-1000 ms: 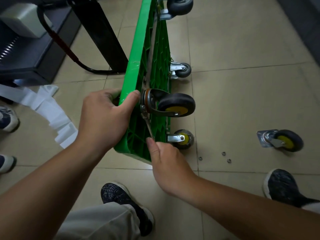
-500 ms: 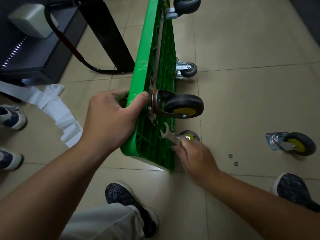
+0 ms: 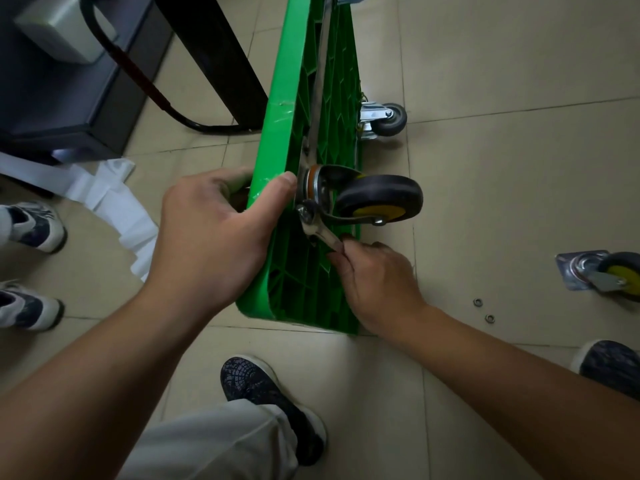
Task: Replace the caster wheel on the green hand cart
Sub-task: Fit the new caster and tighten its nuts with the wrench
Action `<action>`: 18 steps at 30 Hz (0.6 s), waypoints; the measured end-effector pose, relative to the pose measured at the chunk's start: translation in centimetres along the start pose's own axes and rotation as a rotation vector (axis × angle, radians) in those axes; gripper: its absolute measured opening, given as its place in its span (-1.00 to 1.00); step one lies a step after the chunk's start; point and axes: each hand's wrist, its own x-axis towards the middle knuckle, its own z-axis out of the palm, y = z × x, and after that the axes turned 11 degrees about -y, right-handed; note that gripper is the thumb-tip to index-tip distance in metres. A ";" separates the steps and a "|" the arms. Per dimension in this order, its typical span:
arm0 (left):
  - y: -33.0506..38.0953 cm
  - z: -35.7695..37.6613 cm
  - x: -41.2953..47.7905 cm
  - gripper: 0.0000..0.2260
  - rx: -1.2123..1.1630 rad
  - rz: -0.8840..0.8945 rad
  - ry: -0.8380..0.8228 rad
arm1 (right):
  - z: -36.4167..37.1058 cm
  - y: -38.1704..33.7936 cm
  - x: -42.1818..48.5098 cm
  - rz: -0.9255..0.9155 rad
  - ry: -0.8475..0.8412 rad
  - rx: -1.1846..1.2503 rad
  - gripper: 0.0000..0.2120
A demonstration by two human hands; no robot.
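Observation:
The green hand cart [image 3: 280, 133] stands on its edge on the tiled floor, its ribbed underside facing right. A black caster wheel with a yellow hub [image 3: 379, 199] sticks out from the underside on a metal bracket. My left hand [image 3: 214, 233] grips the cart's green rim beside that caster. My right hand [image 3: 375, 282] holds a metal wrench [image 3: 320, 233], whose head sits at a bolt on the caster's mounting plate. A loose caster wheel [image 3: 609, 277] lies on the floor at the right.
Two small washers or nuts [image 3: 483, 310] lie on the floor near the loose caster. A small grey caster [image 3: 386, 120] shows farther along the cart. White paper [image 3: 117, 206] lies at the left, beside another person's shoes [image 3: 31, 225]. My own shoes [image 3: 270, 403] are below.
My right hand has brought the wrench back up from low beside the cart, and its head now sits at the caster's plate bolt. My left hand stays on the rim.

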 end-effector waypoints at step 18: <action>0.6 0.1 -0.2 -0.85 -0.025 -0.007 -0.007 | 0.3 0.2 -0.3 0.002 0.000 0.196 -0.68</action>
